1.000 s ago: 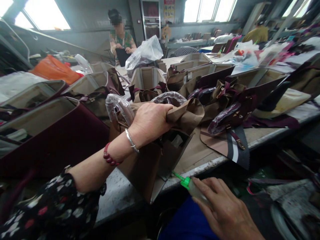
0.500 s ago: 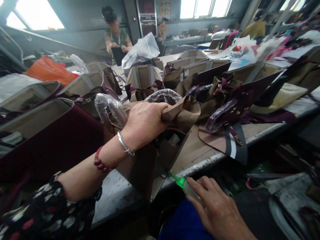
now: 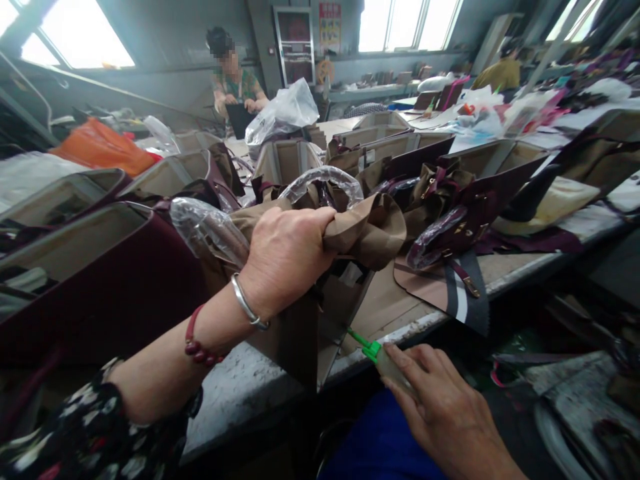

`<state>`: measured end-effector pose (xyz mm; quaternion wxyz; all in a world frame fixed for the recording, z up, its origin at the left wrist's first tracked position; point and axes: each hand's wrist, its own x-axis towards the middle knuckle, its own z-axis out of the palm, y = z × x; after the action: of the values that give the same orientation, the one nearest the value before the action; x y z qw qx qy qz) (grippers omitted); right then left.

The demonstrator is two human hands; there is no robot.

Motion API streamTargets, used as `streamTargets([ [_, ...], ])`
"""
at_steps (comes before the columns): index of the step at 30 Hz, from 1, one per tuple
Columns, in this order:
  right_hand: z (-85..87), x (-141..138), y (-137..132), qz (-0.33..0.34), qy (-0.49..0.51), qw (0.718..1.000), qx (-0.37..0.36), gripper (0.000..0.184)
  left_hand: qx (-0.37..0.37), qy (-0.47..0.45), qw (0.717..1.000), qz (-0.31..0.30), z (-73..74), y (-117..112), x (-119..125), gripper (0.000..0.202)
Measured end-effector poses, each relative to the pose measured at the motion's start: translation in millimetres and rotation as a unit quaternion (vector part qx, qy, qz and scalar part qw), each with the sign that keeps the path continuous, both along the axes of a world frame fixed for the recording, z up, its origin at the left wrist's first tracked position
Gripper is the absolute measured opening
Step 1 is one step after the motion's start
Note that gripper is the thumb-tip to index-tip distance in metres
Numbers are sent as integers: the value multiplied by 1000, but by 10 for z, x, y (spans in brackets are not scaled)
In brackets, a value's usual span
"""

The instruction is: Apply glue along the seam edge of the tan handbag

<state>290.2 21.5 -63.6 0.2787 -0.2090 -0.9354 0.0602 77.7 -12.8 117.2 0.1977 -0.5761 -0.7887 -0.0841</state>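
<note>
My left hand point(image 3: 290, 257) is closed around the bunched brown lining point(image 3: 373, 230) of a handbag whose open side faces me. Plastic-wrapped handles point(image 3: 210, 230) stick out beside and behind that hand. Low on the right, my right hand point(image 3: 437, 393) grips a squeeze bottle point(image 3: 395, 370) with a green nozzle. The nozzle's thin tip points up and left, close to the bag's lower edge; whether it touches cannot be told. Inside the bag, below the lining, a small pale tag point(image 3: 350, 273) shows.
A maroon bag body point(image 3: 100, 280) stands at the left, with several more behind. To the right lie a maroon bag point(image 3: 465, 220) with wrapped handles and a striped panel point(image 3: 445, 287) over the table edge point(image 3: 415, 327). A co-worker point(image 3: 240, 87) handles a dark piece across the table.
My right hand and the bottle have shifted slightly right, and the nozzle tip is a little higher. My left hand still grips the lining. The whole view has tilted slightly.
</note>
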Motion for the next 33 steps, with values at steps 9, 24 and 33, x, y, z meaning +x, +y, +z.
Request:
streamTargets([
  [9,-40,-20,20,12,1,1000,-9,30,17,24,999,-45,-72,-37,7,11],
  [24,-71,-69,152,-12,24,1000,-1,30,75,60,990,-105,-84,-193,19,15],
  [33,-147,11,44,-2,-25,992,-125,31,48,49,988,-136,-168,-342,57,18],
])
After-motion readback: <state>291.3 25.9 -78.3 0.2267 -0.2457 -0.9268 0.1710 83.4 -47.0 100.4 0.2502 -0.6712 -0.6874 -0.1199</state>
